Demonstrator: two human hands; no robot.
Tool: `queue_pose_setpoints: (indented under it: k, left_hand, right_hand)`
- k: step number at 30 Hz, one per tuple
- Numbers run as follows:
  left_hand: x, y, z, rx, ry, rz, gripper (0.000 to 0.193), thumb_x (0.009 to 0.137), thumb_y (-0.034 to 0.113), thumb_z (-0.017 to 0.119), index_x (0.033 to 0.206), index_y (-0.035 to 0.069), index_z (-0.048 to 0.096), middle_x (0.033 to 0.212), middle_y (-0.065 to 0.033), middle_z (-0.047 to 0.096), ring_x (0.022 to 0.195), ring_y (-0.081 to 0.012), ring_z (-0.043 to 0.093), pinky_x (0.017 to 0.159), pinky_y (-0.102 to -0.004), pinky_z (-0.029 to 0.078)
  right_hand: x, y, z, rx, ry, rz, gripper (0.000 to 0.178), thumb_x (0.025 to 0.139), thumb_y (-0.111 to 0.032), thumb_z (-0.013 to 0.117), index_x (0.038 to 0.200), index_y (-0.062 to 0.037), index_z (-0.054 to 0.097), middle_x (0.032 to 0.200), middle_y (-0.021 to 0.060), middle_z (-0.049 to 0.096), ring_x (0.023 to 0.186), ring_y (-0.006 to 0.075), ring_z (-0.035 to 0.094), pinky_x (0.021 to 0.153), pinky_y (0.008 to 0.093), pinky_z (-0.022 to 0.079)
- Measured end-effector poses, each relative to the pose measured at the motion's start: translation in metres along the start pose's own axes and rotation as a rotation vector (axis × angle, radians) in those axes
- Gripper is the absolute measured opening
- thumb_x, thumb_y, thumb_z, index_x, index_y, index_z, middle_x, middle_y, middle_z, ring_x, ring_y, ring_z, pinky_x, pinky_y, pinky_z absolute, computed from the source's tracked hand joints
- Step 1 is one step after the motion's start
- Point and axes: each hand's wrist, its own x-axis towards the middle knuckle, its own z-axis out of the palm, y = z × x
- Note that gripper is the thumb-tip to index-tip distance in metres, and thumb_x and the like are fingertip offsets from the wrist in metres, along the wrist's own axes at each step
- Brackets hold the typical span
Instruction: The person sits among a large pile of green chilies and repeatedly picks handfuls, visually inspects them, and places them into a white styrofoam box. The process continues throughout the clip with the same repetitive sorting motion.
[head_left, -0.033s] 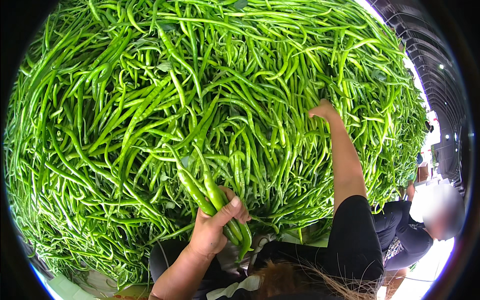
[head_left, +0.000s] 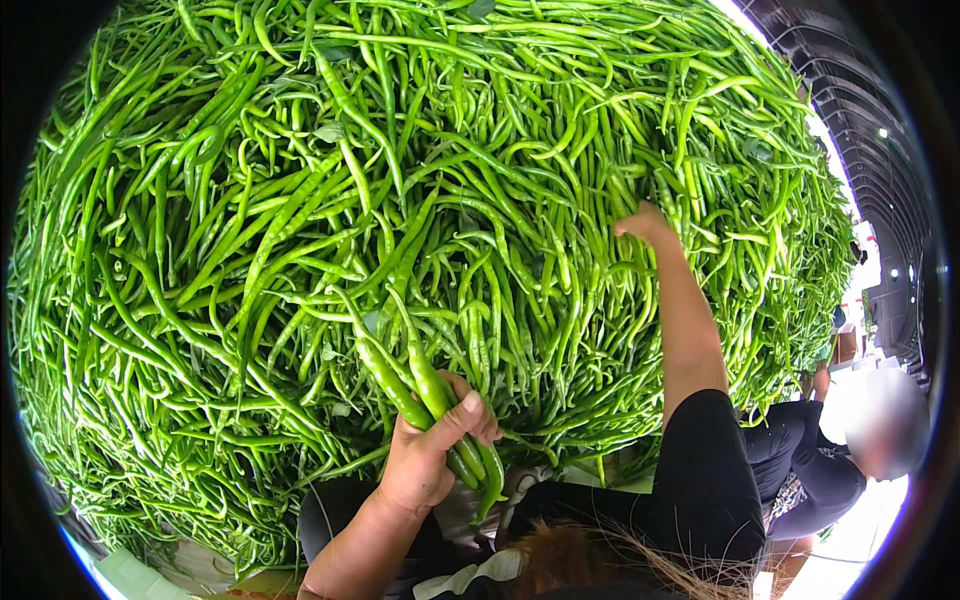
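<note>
Several long green chili peppers (head_left: 432,392) are gripped in my left hand (head_left: 436,446), low in the view before my body. My thumb presses across them; their tips point up and away, and their other ends hang below the fist. Stretched far out to the right, my right hand (head_left: 648,224) touches the big heap of green chili peppers (head_left: 300,215). Its thumb points left. The fingers are mostly hidden behind the hand and among the peppers, so whether they hold one cannot be seen.
The heap spreads across most of the view, with a few leaves (head_left: 330,132) in it. A crouching person in dark clothes (head_left: 800,470) is close by at the lower right. Beyond them stands a brown box (head_left: 846,346) under an arched dark roof (head_left: 885,170).
My right hand and forearm have shifted very slightly left. The left hand keeps its grip on the chili peppers in the same place.
</note>
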Motion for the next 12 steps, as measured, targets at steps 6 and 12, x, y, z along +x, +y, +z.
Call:
queue_pose_setpoints:
  k: [6, 12]
  left_hand:
    - [-0.003, -0.004, 0.001, 0.010, 0.007, -0.003, 0.019, 0.085, 0.018, 0.062, 0.085, 0.009, 0.045, 0.067, -0.0020, 0.044, 0.064, -0.0165, 0.047, 0.067, -0.0347, 0.043]
    - [-0.005, 0.000, 0.003, -0.011, -0.020, 0.013, 0.021, 0.084, 0.020, 0.064, 0.085, 0.009, 0.046, 0.067, -0.0024, 0.045, 0.064, -0.0168, 0.048, 0.068, -0.0352, 0.043]
  right_hand:
    - [0.031, 0.017, 0.069, -0.017, 0.107, 0.054, 0.093, 0.057, -0.022, 0.076, 0.133, 0.0074, 0.031, 0.132, 0.0233, 0.043, 0.121, 0.0347, 0.045, 0.100, 0.0351, 0.039]
    - [-0.007, 0.006, 0.012, -0.197, 0.074, -0.066, 0.088, 0.060, -0.033, 0.072, 0.131, 0.0041, 0.036, 0.132, 0.0215, 0.044, 0.115, 0.0334, 0.050, 0.093, 0.0340, 0.044]
